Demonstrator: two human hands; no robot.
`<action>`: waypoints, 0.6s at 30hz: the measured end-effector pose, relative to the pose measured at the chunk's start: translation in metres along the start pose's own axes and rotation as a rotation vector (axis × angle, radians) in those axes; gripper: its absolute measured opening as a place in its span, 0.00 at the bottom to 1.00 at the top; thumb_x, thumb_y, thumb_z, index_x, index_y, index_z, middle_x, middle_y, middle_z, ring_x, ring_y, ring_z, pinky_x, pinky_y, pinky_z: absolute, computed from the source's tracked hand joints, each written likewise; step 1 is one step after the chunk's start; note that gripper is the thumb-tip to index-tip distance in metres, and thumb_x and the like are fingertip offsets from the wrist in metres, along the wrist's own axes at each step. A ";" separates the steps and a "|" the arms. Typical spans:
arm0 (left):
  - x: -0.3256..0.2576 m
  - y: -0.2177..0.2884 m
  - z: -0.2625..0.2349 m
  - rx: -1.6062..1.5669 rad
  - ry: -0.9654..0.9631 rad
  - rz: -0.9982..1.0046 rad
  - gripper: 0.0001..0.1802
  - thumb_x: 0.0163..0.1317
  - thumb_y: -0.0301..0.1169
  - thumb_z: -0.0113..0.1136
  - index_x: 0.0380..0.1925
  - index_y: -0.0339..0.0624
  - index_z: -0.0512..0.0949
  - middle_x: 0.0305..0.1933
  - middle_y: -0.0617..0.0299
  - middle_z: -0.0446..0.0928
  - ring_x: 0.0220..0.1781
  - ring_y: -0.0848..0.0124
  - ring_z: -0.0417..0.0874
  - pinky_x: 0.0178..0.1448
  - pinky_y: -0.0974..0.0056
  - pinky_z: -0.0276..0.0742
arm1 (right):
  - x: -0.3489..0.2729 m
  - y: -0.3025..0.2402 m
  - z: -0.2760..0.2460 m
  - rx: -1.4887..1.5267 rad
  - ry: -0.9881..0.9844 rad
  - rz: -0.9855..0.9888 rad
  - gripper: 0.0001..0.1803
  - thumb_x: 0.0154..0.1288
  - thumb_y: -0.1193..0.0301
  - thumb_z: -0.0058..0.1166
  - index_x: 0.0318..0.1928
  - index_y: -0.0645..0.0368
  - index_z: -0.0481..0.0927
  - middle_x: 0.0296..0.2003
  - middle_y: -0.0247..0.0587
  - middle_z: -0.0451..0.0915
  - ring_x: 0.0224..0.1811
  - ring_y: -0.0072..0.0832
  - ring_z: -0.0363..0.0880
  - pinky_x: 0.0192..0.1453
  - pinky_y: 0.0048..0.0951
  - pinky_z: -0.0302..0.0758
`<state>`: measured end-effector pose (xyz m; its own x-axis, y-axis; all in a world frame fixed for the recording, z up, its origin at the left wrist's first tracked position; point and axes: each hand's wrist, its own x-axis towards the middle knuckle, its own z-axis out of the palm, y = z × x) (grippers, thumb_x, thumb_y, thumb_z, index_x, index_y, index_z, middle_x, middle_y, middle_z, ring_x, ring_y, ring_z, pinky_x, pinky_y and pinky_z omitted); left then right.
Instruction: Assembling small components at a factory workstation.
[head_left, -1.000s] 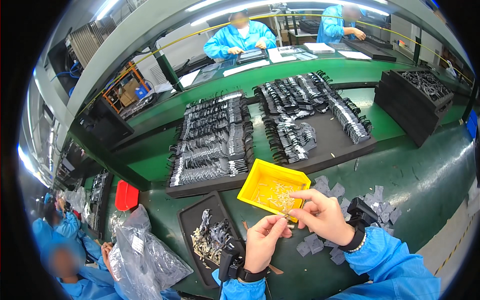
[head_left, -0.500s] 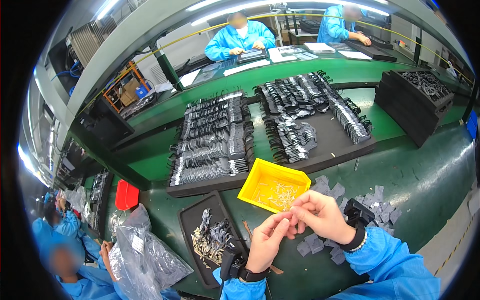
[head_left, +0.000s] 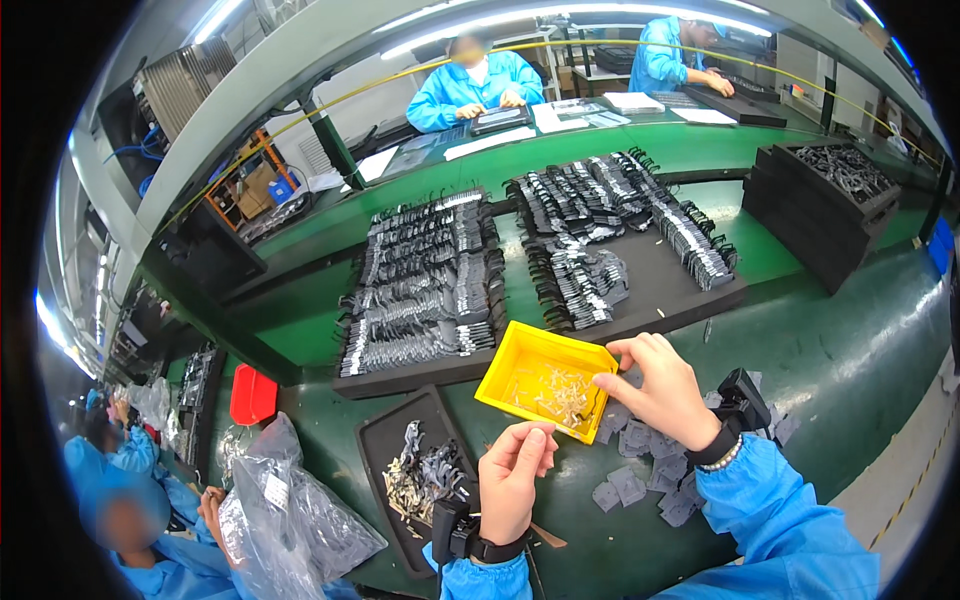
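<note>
A workshop lit by strip lamps spreads around me, with a long green bench (head_left: 840, 340) running across. I take my clock from the yellow bin. One co-worker in blue (head_left: 472, 92) sits at the far bench between 11 and 12 o'clock, a second co-worker (head_left: 660, 55) works near 1, and part of a third (head_left: 140, 575) shows at 8.

Next in size are two wide black trays of rowed dark parts, the left tray (head_left: 372, 386) at 11 o'clock and the right tray (head_left: 665, 275) at 1, the latter partly bare. A stack of black trays (head_left: 800, 230) stands at 2. At 8 o'clock I see a clear plastic bag (head_left: 290, 520) and, nearer, a shallow black tray (head_left: 445, 418) holding a loose heap of small parts (head_left: 425, 475).

The yellow bin (head_left: 505, 352) itself sits just below my view's centre; a red bin (head_left: 254, 395) is at 9.

At 3 o'clock, the right hand (head_left: 660, 390) has thumb and fingers parted at the bin's wall; I cannot tell if they grip anything. Between 6 and 7, the left hand (head_left: 512, 475) has thumb and forefinger pinched together; I cannot make out anything between them.

Flat grey pieces (head_left: 650, 450) lie scattered at 4 o'clock; tiny pale pieces (head_left: 560, 388) lie inside the yellow bin.
</note>
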<state>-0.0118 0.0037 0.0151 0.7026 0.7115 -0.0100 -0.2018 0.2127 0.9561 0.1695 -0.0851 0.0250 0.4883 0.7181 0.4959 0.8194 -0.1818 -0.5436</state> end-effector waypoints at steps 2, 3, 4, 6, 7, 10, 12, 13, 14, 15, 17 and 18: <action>0.002 -0.001 0.001 -0.012 -0.013 -0.004 0.09 0.64 0.29 0.50 0.38 0.36 0.76 0.29 0.66 0.75 0.27 0.83 0.70 0.31 0.78 0.64 | -0.004 -0.001 0.004 -0.076 -0.014 0.054 0.20 0.53 0.60 0.59 0.42 0.60 0.74 0.27 0.37 0.76 0.31 0.33 0.76 0.34 0.32 0.72; 0.002 -0.002 0.001 -0.019 -0.022 -0.013 0.09 0.64 0.29 0.50 0.38 0.36 0.76 0.29 0.66 0.75 0.27 0.83 0.70 0.32 0.78 0.64 | -0.005 0.000 0.007 -0.145 -0.030 0.113 0.21 0.53 0.59 0.58 0.44 0.59 0.73 0.28 0.36 0.76 0.32 0.32 0.76 0.33 0.33 0.72; 0.002 -0.002 0.000 -0.021 -0.019 -0.008 0.09 0.64 0.29 0.50 0.38 0.36 0.76 0.29 0.66 0.75 0.27 0.83 0.70 0.32 0.78 0.64 | -0.004 -0.002 0.008 -0.146 -0.030 0.107 0.21 0.53 0.59 0.58 0.44 0.59 0.73 0.28 0.36 0.76 0.32 0.32 0.76 0.33 0.33 0.72; 0.002 -0.002 -0.003 -0.020 -0.004 0.002 0.10 0.64 0.29 0.50 0.39 0.36 0.76 0.29 0.66 0.75 0.27 0.83 0.70 0.32 0.77 0.65 | -0.002 -0.004 0.010 -0.067 -0.122 0.184 0.19 0.54 0.61 0.57 0.43 0.57 0.72 0.24 0.37 0.77 0.28 0.34 0.77 0.30 0.34 0.72; 0.003 -0.002 -0.003 -0.024 -0.004 0.007 0.10 0.64 0.29 0.50 0.39 0.36 0.76 0.29 0.66 0.75 0.27 0.83 0.70 0.32 0.77 0.65 | -0.001 -0.004 0.010 -0.031 -0.166 0.223 0.18 0.54 0.62 0.57 0.42 0.56 0.71 0.22 0.37 0.77 0.26 0.36 0.78 0.29 0.35 0.71; 0.002 -0.001 -0.003 -0.045 0.005 0.012 0.10 0.64 0.30 0.50 0.39 0.36 0.76 0.28 0.67 0.75 0.27 0.83 0.70 0.32 0.77 0.64 | 0.000 -0.005 0.011 0.001 -0.110 0.196 0.13 0.55 0.65 0.55 0.39 0.55 0.71 0.20 0.37 0.77 0.25 0.37 0.78 0.28 0.36 0.71; 0.003 0.000 -0.001 -0.037 0.011 0.013 0.09 0.63 0.29 0.50 0.36 0.35 0.76 0.28 0.65 0.74 0.26 0.80 0.71 0.30 0.77 0.65 | -0.001 -0.010 0.007 -0.002 -0.105 0.213 0.12 0.56 0.65 0.54 0.38 0.55 0.72 0.21 0.37 0.77 0.25 0.37 0.78 0.28 0.36 0.71; 0.003 0.000 -0.002 -0.039 0.012 0.015 0.09 0.63 0.29 0.50 0.36 0.35 0.76 0.28 0.65 0.74 0.26 0.80 0.71 0.30 0.77 0.65 | 0.000 -0.013 0.006 -0.040 -0.125 0.224 0.10 0.57 0.66 0.53 0.38 0.55 0.72 0.21 0.37 0.77 0.26 0.37 0.78 0.28 0.37 0.71; 0.004 0.000 -0.002 -0.048 0.011 0.014 0.09 0.63 0.29 0.50 0.36 0.35 0.76 0.28 0.65 0.74 0.26 0.80 0.71 0.30 0.76 0.65 | 0.000 -0.014 0.005 -0.078 -0.144 0.236 0.09 0.58 0.66 0.52 0.37 0.55 0.72 0.21 0.38 0.77 0.26 0.38 0.78 0.28 0.37 0.72; 0.004 0.000 -0.002 -0.057 0.010 0.012 0.09 0.63 0.29 0.50 0.36 0.35 0.76 0.28 0.65 0.74 0.26 0.80 0.71 0.30 0.76 0.65 | -0.002 -0.014 0.006 -0.080 -0.145 0.235 0.09 0.58 0.66 0.52 0.37 0.55 0.72 0.21 0.38 0.77 0.26 0.38 0.78 0.28 0.37 0.72; 0.004 0.000 -0.003 -0.058 0.016 0.015 0.09 0.63 0.29 0.49 0.37 0.35 0.76 0.28 0.65 0.74 0.26 0.80 0.71 0.30 0.76 0.65 | -0.007 -0.013 0.008 -0.128 -0.025 -0.076 0.08 0.56 0.69 0.50 0.38 0.53 0.73 0.20 0.39 0.78 0.25 0.38 0.79 0.27 0.37 0.72; 0.004 0.000 -0.004 -0.060 0.018 0.016 0.09 0.63 0.29 0.49 0.37 0.35 0.76 0.28 0.65 0.74 0.26 0.80 0.71 0.30 0.76 0.65 | -0.006 -0.016 0.004 -0.126 -0.027 -0.078 0.08 0.56 0.69 0.50 0.38 0.53 0.73 0.20 0.39 0.78 0.25 0.38 0.79 0.27 0.37 0.72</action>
<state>-0.0120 0.0092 0.0140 0.6865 0.7271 -0.0002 -0.2540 0.2400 0.9369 0.1524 -0.0834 0.0279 0.4146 0.7511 0.5138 0.8866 -0.2061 -0.4141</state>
